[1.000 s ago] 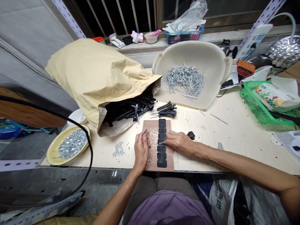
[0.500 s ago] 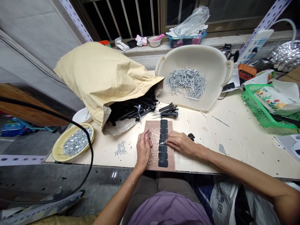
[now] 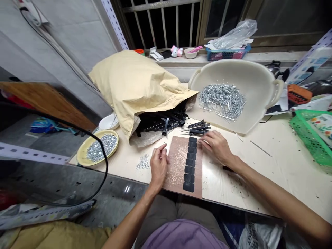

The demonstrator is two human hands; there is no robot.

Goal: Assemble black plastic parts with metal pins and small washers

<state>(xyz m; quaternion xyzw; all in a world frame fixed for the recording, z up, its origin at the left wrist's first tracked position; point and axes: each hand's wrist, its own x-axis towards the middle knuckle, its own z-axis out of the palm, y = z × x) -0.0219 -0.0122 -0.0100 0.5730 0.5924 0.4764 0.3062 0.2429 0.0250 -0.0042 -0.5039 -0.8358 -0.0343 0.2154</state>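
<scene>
A thin brown board (image 3: 174, 166) lies at the table's front edge, sprinkled with pale specks. Down its right side runs a column of black rounded pads (image 3: 190, 169). My left hand (image 3: 158, 167) rests at the board's left edge, fingers loosely bent and apart, holding nothing visible. Beside the topmost pad is my right hand (image 3: 217, 147), its thumb and fingertips drawn together; what lies between them, if anything, is too small to make out. Just beyond those fingertips lie several black clip-like pieces with metal pins (image 3: 198, 128). Small silvery bits (image 3: 143, 162) are scattered left of my left hand.
A yellow sack (image 3: 140, 83) spills black pieces behind the board. The white basin (image 3: 255, 93) holds metal pins. On the left stands a yellow dish (image 3: 81, 152) of silvery pieces near a white bowl (image 3: 108, 122). A green basket (image 3: 308, 138) sits at right; a dark cable hangs at left.
My right hand has moved away from the middle pads to beside the top one. The small whitish piece at its fingertips no longer shows. My left hand stays by the board; the view has shifted.
</scene>
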